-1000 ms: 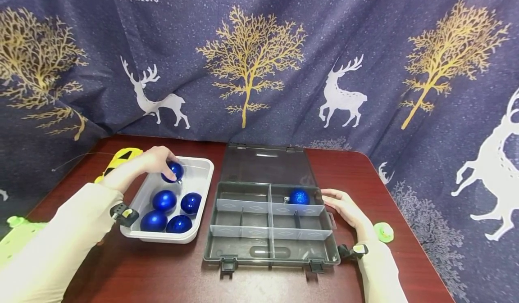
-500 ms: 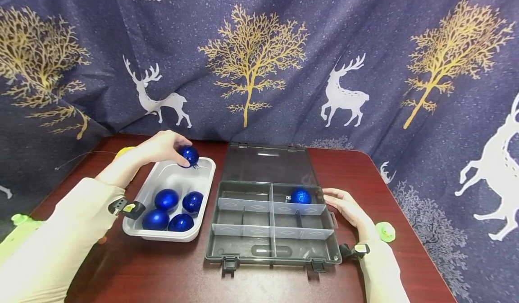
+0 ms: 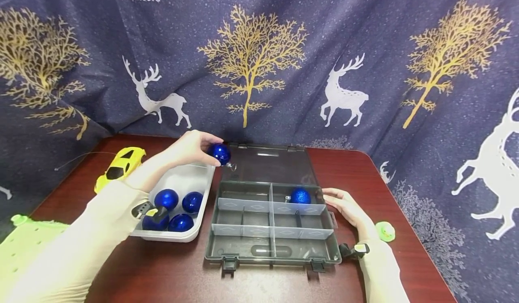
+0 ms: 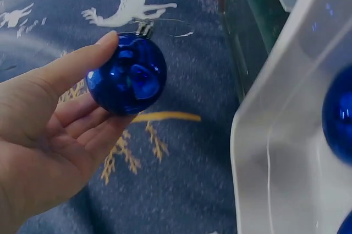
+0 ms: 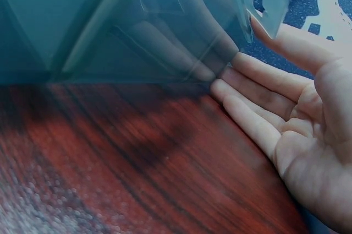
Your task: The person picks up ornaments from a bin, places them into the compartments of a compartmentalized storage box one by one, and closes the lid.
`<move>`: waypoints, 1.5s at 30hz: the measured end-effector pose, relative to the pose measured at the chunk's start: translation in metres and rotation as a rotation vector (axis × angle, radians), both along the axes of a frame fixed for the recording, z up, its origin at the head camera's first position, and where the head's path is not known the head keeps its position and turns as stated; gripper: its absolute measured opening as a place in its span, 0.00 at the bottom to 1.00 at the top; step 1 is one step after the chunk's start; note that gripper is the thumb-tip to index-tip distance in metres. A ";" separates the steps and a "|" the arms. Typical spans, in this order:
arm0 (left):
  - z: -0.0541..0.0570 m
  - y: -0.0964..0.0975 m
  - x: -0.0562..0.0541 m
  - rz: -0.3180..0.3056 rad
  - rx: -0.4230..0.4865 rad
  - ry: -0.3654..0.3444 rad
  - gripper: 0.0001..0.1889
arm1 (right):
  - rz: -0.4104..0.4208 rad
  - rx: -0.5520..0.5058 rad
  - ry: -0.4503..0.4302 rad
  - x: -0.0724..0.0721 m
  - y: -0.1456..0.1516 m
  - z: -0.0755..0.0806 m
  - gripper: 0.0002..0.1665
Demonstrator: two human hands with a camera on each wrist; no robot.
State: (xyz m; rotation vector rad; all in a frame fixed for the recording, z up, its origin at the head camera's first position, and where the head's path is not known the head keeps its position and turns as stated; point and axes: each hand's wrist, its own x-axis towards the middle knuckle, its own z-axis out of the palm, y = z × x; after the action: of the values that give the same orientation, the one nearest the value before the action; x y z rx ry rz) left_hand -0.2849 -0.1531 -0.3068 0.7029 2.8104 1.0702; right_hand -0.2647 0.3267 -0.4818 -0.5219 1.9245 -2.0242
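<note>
My left hand [image 3: 190, 149] pinches a shiny blue Christmas ball [image 3: 221, 153] between thumb and fingers, raised over the gap between the white tray [image 3: 184, 175] and the lid [image 3: 269, 168] of the grey compartment box. In the left wrist view, a silver cap and thread loop stick out from the held ball [image 4: 129, 77]. Several more blue balls [image 3: 166, 199] lie in the tray. The box [image 3: 237, 246] stands open, with a glittery blue ball [image 3: 300, 196] in its back right compartment. My right hand [image 3: 344, 208] touches the box's right side with fairly straight fingers.
A yellow toy car [image 3: 121, 164] lies left of the tray. Beyond the right forearm sits a small green round toy [image 3: 385, 232]. At the left edge, a light green dotted thing [image 3: 30, 242] lies partly under the left sleeve. A patterned cloth [image 3: 259, 60] hangs behind the table.
My left hand lifted the blue ball out of the tray and carried it right, toward the box lid. The toy car shows fully again. My right hand has stayed in place.
</note>
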 end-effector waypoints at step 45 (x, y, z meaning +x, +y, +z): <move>-0.050 0.087 -0.003 -0.147 -0.165 -0.162 0.31 | -0.008 -0.014 -0.014 -0.002 0.002 -0.004 0.17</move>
State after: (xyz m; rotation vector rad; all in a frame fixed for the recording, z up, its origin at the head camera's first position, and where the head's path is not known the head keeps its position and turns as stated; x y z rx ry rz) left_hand -0.2880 -0.0665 -0.3572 0.7549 2.6257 0.8208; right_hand -0.2669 0.3285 -0.4855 -0.5031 1.9084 -2.0425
